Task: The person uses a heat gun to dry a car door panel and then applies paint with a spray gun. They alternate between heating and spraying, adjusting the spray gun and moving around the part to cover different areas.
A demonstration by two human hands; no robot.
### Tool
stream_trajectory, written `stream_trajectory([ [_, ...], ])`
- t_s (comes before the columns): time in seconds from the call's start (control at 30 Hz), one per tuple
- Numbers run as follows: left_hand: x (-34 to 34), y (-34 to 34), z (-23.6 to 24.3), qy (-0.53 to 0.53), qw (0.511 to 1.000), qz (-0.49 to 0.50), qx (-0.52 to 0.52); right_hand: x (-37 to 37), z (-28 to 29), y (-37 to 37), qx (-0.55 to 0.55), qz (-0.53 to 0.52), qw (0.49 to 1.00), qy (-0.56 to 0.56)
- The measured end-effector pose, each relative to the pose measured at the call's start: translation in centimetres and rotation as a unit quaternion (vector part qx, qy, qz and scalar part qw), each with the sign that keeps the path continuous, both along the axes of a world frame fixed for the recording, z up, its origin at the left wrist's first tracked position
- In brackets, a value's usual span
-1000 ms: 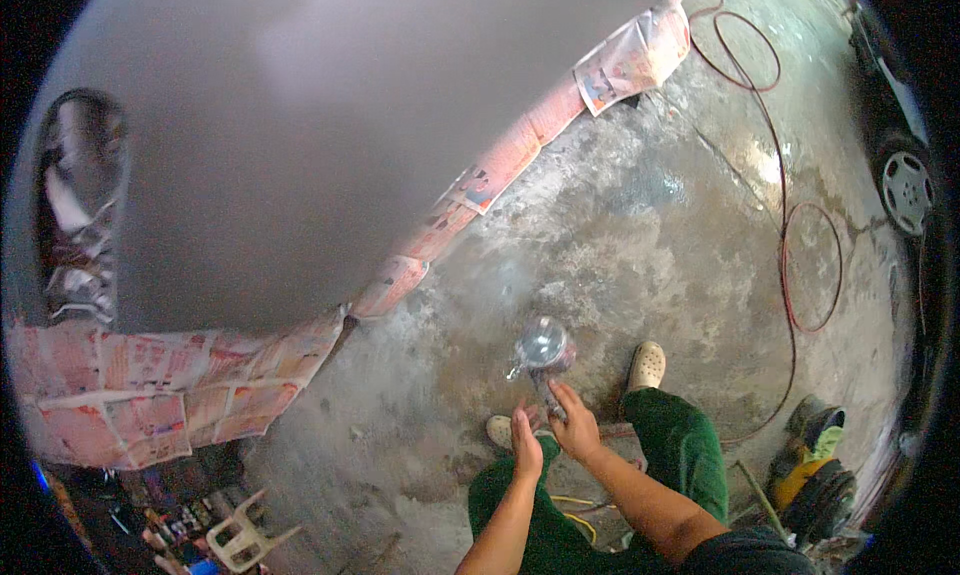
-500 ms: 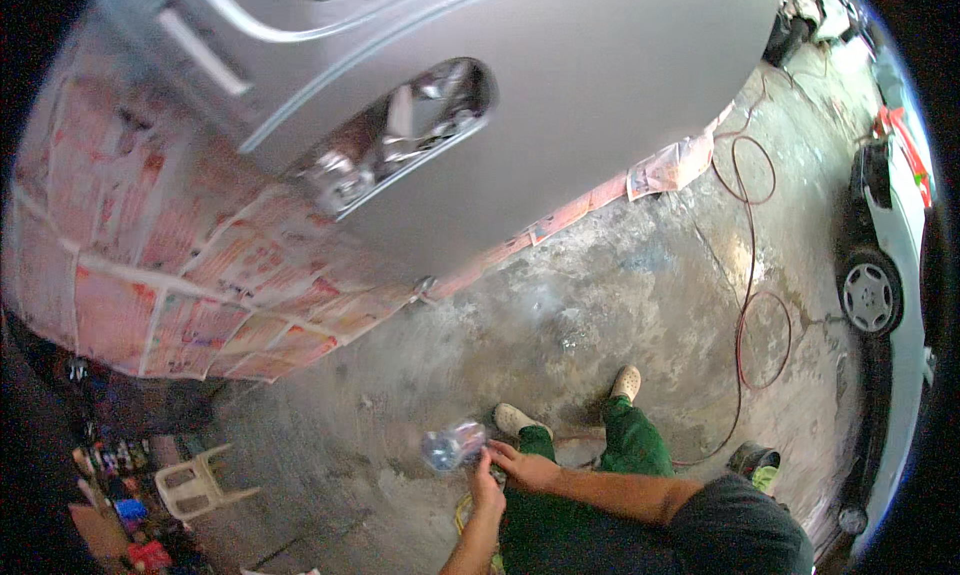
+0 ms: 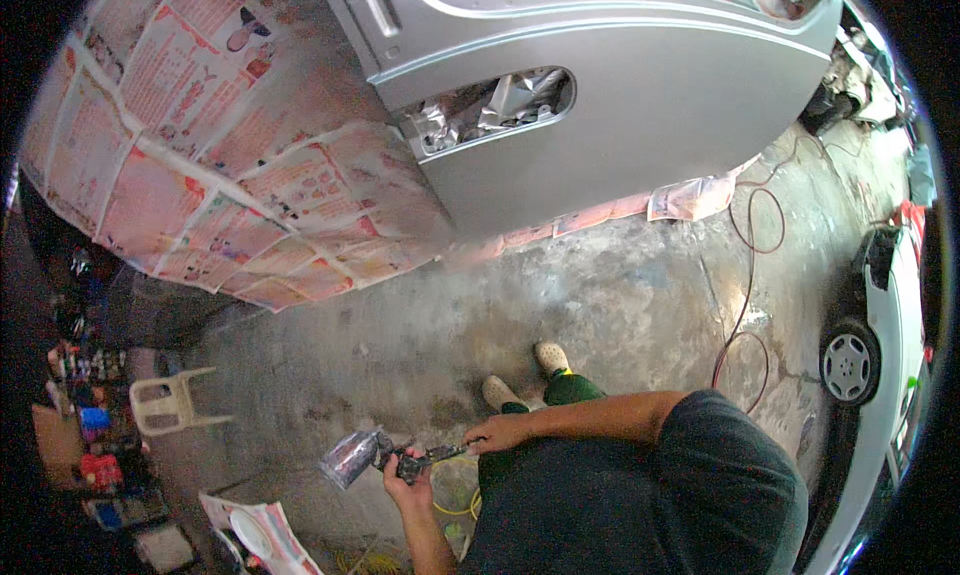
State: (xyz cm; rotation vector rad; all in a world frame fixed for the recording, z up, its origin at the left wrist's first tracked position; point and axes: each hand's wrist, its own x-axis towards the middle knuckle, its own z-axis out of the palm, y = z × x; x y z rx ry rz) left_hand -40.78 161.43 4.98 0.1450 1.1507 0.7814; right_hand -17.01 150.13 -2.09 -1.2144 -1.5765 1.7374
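Note:
A paint spray gun with a metal cup (image 3: 350, 459) lies tilted across the front of my body, its cup to the left. My left hand (image 3: 408, 483) is closed around the gun's dark body, just right of the cup. At the gun's right end, the fingers of my right hand (image 3: 497, 434) are pinched on the end of its handle. What exactly sits between those fingertips is too small to make out. Beyond my hands stands a grey-painted vehicle panel (image 3: 640, 105) with an oval opening stuffed with crumpled foil.
Printed paper masking (image 3: 270, 185) covers the vehicle's left part. A reddish hose (image 3: 745, 305) loops over the concrete floor (image 3: 400, 345) on the right, near a light-coloured car (image 3: 900, 315). A pale plastic chair (image 3: 165, 403) and shelf clutter (image 3: 100, 445) are at left; a paper-covered stand (image 3: 255, 530) is below.
My body and view have turned and shifted left. Both hands hold the spray gun farther left, and its body and handle now show clearly. The paper-covered stand has come into view.

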Motion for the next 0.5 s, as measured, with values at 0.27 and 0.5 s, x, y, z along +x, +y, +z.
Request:
stream_trajectory([
  [0.27, 1.3, -6.5, -0.4, 0.067, 0.988, 0.137, -0.017, 2.1, -2.5, 2.2, 0.022, 0.150, 0.988, -0.030],
  [0.5, 0.4, -7.5, -4.3, 0.038, 0.970, 0.241, -0.016, 2.2, -5.1, 7.5, 0.030, 0.274, 0.961, -0.022],
])
